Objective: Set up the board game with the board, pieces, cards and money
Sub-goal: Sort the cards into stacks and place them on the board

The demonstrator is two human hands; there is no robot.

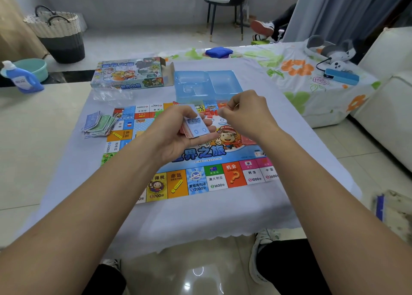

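Over the middle of the colourful square paper game board (pixel 200 176), the left hand (pixel 178 136) cradled a small stack of cards with a pale blue patterned back on top and red edges beneath (pixel 196 126), fingers curled under it and thumb along its near side. The stack's long axis ran away from the person, tipped a little toward the right. Just to its right, close but apart from the cards, the right hand (pixel 243 114) hovered with fingertips pinched together; whether anything sat between them could not be told, it was too small and blurred.

That was the relation that counted: the deck lay just left of and slightly below the right fingertips, so the right hand was the one placed to peel the top card off, by my reading.

Play money, a loose fan of blue and green paper notes (pixel 99 123), sat on the white tablecloth (pixel 200 219) by the board's left edge. Small red plastic pieces (pixel 210 113) were heaped on the far part of the board, and a few red-backed cards (pixel 248 140) lay on the board under the right wrist. Beyond, the pale blue plastic insert tray (pixel 207 85) and the printed cardboard game box (pixel 129 74) stood side by side. Judging from this, the cards were being sorted, with setup well underway.
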